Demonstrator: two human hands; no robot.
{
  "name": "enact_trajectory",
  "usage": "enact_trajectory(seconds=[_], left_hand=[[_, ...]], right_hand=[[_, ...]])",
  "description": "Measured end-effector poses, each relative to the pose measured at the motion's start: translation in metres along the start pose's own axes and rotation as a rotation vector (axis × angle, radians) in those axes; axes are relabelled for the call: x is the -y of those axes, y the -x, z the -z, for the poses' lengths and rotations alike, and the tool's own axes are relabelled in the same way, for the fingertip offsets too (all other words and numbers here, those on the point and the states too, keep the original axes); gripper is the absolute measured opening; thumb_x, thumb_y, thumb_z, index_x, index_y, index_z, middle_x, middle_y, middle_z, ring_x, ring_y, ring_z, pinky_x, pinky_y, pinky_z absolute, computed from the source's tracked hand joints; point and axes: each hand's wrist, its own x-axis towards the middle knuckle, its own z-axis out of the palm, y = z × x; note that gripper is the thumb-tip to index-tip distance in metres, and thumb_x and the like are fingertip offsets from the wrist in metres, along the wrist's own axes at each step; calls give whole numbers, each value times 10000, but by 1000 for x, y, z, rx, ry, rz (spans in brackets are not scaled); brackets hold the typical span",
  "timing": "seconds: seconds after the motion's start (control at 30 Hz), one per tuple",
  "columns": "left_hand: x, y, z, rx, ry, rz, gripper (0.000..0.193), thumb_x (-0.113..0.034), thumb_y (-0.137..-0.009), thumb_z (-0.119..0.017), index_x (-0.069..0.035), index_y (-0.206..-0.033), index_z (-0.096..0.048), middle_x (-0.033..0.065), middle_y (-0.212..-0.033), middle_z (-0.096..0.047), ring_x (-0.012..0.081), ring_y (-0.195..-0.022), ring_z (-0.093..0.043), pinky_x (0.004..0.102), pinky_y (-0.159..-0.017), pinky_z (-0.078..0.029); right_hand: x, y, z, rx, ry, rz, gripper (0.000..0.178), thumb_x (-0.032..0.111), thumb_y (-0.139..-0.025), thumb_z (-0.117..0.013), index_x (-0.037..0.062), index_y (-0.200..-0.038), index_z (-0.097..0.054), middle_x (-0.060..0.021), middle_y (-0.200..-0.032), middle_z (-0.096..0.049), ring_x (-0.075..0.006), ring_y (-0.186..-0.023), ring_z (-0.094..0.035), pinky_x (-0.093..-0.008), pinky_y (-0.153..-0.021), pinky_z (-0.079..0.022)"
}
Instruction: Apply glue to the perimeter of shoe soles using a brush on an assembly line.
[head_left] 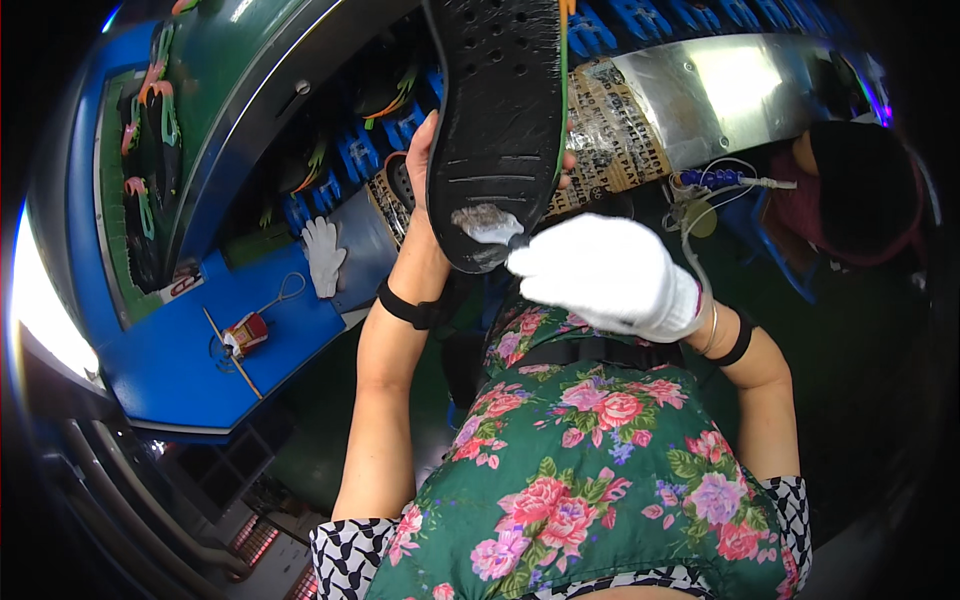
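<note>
My bare left hand grips a black shoe sole, its thumb on the left edge and fingertips showing past the right edge. The sole stands lengthwise before me, heel end nearest, with small holes higher up and a green and orange rim. My right hand, in a white knit glove, is closed on a small brush. The brush's pale, brownish-tipped bristles lie against the sole's heel area; most of its handle is hidden in the glove. A wet shine shows around the heel.
On the left, a blue table holds a red-and-white container with a thin stick. A white glove lies nearby. Black shoe parts with coloured straps hang at far left. A taped metal ledge curves behind; another person sits at right.
</note>
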Motion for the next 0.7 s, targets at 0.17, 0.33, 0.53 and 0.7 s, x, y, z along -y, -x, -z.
enact_trajectory(seconds=[0.17, 0.33, 0.53, 0.7], left_hand=[[-10, 3, 18, -89, -143, 14, 1077, -748, -903, -553, 37, -1598, -308, 370, -1508, -428, 510, -1223, -609, 574, -1022, -558], [-20, 5, 33, -241, -121, 66, 866, -587, -925, -619, 31, -1514, -471, 319, -1477, -527, 475, -1214, -645, 561, -1007, -568], [-21, 0, 10, -193, 44, 106, 468, -304, -1001, -577, 39, -1302, -679, 210, -1195, -751, 295, -964, -777, 405, -880, -642], [-21, -4, -1, -218, -9, 107, 443, -276, -993, -590, 41, -1286, -686, 211, -1141, -766, 291, -941, -782, 389, -875, -644]], right_hand=[[6, -1, 1, 68, -249, -11, 299, 107, -883, -744, 117, -1181, -760, -94, -1218, -754, -271, -1059, -728, -381, -839, -607], [-3, -2, 13, 73, -40, -28, 285, 84, -902, -723, 83, -1184, -759, -116, -1230, -752, -294, -1096, -721, -405, -910, -593], [10, 1, 3, 106, 54, 21, 280, 107, -896, -747, 82, -1175, -758, -110, -1189, -764, -266, -999, -741, -381, -821, -616], [-8, 0, 4, -15, -45, 21, 306, 96, -834, -808, 140, -1135, -776, -56, -1121, -783, -249, -947, -750, -347, -789, -616]])
